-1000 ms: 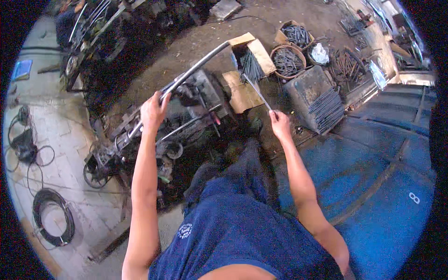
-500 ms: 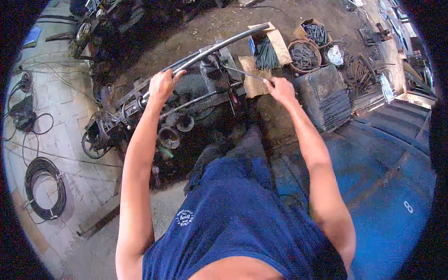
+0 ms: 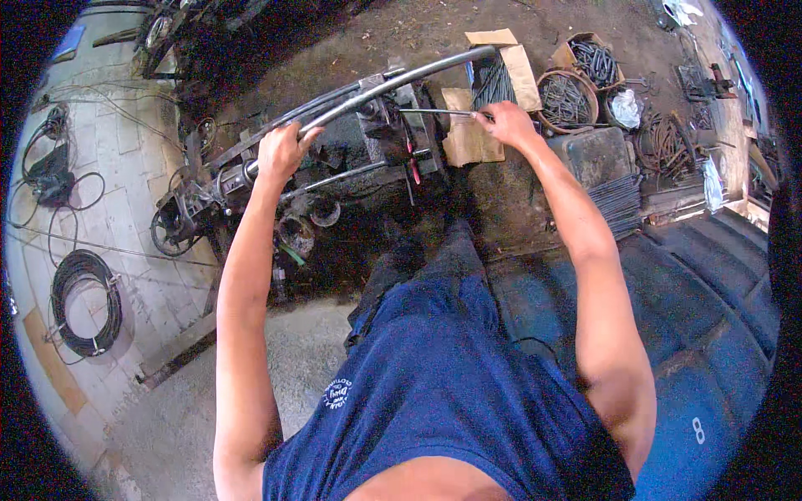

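Note:
In front of me stands a dark, dusty metal machine (image 3: 378, 117). A long, slightly bent steel pipe (image 3: 413, 75) slants across its top. My left hand (image 3: 282, 153) is closed around the lower left part of this pipe, thumb pointing along it. My right hand (image 3: 507, 125) pinches the near end of a thin metal rod (image 3: 439, 111). The rod lies almost level, and its other end meets the machine's block. How it sits there is too dark to tell. A small red-handled part (image 3: 413, 167) hangs on the machine's near side.
Beyond my right hand are a cardboard box (image 3: 493, 83) of dark rods, a round tub (image 3: 568, 98) of metal pieces and another filled box (image 3: 593, 60). Stacked rods (image 3: 616, 203) lie right. A coiled black cable (image 3: 86, 302) rests on the left floor. Blue metal sheeting (image 3: 660, 409) spans the lower right.
The rod in my right hand has swung from sloping toward me to nearly level. My left hand keeps its grip on the pipe. The whole view has shifted slightly.

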Available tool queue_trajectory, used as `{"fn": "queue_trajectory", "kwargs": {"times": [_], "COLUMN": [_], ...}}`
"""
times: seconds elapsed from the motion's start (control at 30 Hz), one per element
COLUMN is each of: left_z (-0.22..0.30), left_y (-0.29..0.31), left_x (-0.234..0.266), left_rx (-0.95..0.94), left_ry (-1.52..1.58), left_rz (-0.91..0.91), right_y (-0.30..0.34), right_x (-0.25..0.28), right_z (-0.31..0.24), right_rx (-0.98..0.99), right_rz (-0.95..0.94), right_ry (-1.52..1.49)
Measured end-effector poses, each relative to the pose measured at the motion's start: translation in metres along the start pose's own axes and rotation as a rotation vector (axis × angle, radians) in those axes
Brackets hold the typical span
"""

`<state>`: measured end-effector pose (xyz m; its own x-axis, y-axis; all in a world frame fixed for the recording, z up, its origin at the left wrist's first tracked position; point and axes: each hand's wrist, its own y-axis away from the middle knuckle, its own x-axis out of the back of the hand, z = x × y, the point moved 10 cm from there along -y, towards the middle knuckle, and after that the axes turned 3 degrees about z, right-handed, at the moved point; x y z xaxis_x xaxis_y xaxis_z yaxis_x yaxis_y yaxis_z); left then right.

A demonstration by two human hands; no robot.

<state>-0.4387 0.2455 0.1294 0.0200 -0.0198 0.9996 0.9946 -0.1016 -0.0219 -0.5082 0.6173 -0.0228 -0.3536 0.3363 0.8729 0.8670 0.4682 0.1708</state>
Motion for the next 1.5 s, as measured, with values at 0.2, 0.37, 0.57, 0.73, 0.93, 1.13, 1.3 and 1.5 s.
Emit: {"fn": "queue_trajectory", "kwargs": {"times": [0.2,0.37,0.57,0.73,0.93,1.13,1.3,1.5], "left_z": [-0.003,-0.003,-0.003,0.003,-0.034,-0.056,-0.052,-0.051], "left_y": [0.006,0.006,0.006,0.014,0.055,0.084,0.083,0.08], "left_x": [-0.005,-0.003,0.0,0.014,0.027,0.033,0.036,0.035], "left_rx": [0.031,0.051,0.076,0.014,0.081,0.107,0.093,0.081], "left_ry": [0.021,0.02,0.009,0.11,0.24,0.171,0.199,0.221], "left_rz": [-0.005,0.013,-0.013,-0.003,0.059,0.176,0.191,0.19], "right_y": [-0.008,-0.031,-0.074,-0.084,-0.089,-0.089,-0.092,-0.094], "right_x": [0.011,0.002,-0.052,-0.071,-0.075,-0.07,-0.081,-0.086], "right_z": [-0.01,-0.04,-0.109,-0.137,-0.139,-0.144,-0.137,-0.114], "right_rx": [0.048,0.124,0.322,0.258,0.293,0.253,0.257,0.246], "right_rz": [-0.041,-0.03,-0.013,-0.127,-0.113,-0.092,-0.057,0.034], "right_ry": [-0.01,0.007,-0.063,-0.052,-0.037,-0.04,-0.041,-0.036]}}
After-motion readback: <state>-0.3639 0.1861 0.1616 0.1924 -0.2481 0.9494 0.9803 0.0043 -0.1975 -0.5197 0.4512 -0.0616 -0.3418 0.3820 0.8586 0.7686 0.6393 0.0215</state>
